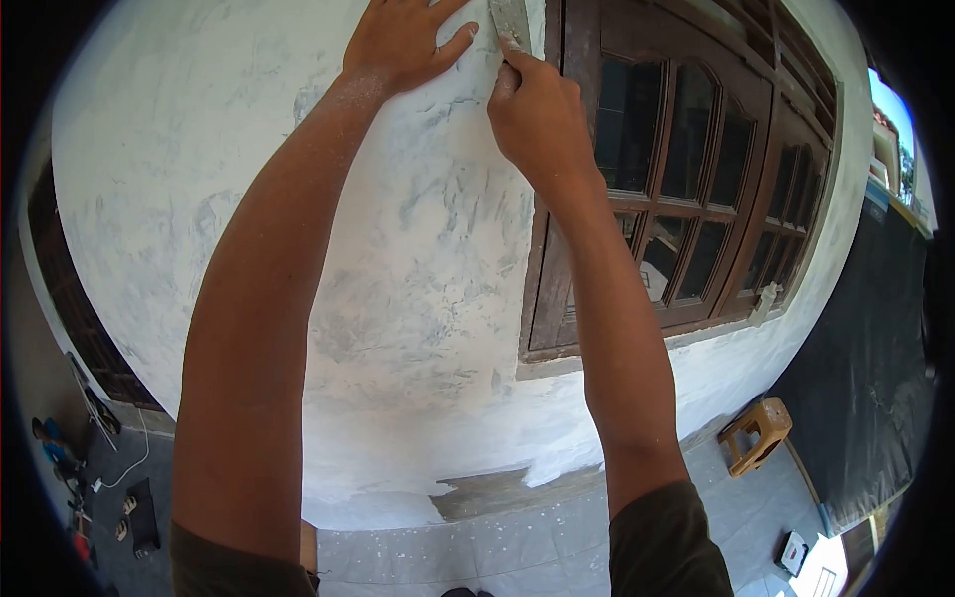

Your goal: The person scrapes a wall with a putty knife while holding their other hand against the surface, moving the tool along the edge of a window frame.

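Observation:
My left hand lies against the patchy white wall at the top of the view, fingers spread, holding nothing. Part of its fingers is cut off by the upper edge. Beside the window frame, my right hand grips a putty knife, its index finger stretched along the flat blade. The blade is near the wall surface next to the brown wooden window; whether it touches cannot be made out. White dust speckles the left wrist and the right fingertips.
A light-coloured object stands at the window's lower sill. On the right are a brown plastic stool and a black sheet. Sandals and a white cable lie at lower left. White spots dot the tiled floor.

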Tool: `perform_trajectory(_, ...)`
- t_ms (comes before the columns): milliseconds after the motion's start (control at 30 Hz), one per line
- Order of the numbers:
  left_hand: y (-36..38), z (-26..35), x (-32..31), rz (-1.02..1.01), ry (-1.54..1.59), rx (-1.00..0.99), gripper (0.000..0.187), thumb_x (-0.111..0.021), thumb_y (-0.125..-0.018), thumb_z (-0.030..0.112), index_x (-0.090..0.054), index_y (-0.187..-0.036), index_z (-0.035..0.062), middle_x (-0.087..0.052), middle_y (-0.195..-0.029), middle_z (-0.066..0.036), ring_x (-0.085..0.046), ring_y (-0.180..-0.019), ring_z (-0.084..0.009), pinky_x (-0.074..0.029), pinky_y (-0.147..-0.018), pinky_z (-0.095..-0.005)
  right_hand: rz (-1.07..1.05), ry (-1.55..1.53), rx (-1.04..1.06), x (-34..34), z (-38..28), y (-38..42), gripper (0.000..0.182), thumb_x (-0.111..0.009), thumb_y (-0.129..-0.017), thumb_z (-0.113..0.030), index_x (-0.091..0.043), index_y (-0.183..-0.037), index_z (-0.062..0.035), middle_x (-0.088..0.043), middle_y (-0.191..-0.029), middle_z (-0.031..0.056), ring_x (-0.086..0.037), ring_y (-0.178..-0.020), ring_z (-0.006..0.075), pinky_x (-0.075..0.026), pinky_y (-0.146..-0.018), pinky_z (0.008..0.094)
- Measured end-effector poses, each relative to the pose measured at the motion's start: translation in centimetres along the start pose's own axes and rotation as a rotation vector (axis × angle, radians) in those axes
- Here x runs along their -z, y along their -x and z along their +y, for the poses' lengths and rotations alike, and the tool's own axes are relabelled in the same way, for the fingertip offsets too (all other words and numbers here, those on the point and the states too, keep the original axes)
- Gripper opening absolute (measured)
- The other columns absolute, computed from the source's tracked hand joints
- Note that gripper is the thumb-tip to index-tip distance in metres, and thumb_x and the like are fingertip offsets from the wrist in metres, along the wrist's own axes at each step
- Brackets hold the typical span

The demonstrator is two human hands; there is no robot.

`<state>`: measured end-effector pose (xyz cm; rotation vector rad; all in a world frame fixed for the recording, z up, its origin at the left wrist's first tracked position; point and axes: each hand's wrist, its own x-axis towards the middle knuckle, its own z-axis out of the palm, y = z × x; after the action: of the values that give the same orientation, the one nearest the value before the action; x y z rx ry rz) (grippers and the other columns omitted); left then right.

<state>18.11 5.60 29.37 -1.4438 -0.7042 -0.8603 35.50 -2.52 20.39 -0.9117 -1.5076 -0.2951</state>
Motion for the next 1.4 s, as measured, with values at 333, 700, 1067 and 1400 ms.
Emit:
perform_trajectory(333,0.0,0.0,0.3,-0.031,0.005,0.012,0.062,-0.048,-0.106,0.046,-0.037,-0.162,0.0209,-0.023,-0.172,-0.014,-0.017,-0.16,-0.0316,-0.011,-0.131,-0.0502,0.048,-0.02,0.068,-0.2,-0.2,-0.7,0.035,-0.055,-0.1,-0.015,-0.07,-0.13,-0.0028,-0.073,-0.103,0.0316,-0.071,-0.096,0.0506,-0.058,-0.088,0.0554)
perform_trajectory(700,-0.1,0.0,0.5,-0.033,-0.005,0.008,0.062,-0.047,-0.106,0.046,-0.036,-0.162,0.0209,-0.022,-0.172,-0.015,-0.017,-0.16,-0.0319,-0.012,-0.131,-0.0504,0.001,-0.028,0.028,0.4,0.0,-0.6,0.035,-0.054,-0.1,-0.016,-0.071,-0.127,-0.0006,-0.072,-0.105,0.0317,-0.071,-0.099,0.0507,-0.057,-0.09,0.0554)
perform_trajectory(1067,0.0,0.2,0.8,-0.033,0.013,0.016,0.062,-0.048,-0.106,0.045,-0.037,-0.162,0.0203,-0.023,-0.172,-0.015,-0.017,-0.16,-0.0316,-0.012,-0.131,-0.0504,-0.047,-0.033,0.002,0.4,0.2,-0.2,0.034,-0.054,-0.1,-0.015,-0.072,-0.125,-0.0002,-0.073,-0.104,0.0315,-0.071,-0.098,0.0505,-0.058,-0.089,0.0552)
perform_trajectory(1400,-0.1,0.1,0.6,-0.038,0.017,0.03,0.062,-0.048,-0.106,0.045,-0.037,-0.162,0.0201,-0.023,-0.172,-0.015,-0.017,-0.16,-0.0318,-0.011,-0.131,-0.0506,-0.028,-0.026,0.04,0.5,0.7,-0.5,0.034,-0.054,-0.101,-0.016,-0.072,-0.126,-0.0018,-0.073,-0.103,0.0308,-0.071,-0.096,0.0503,-0.058,-0.088,0.0548)
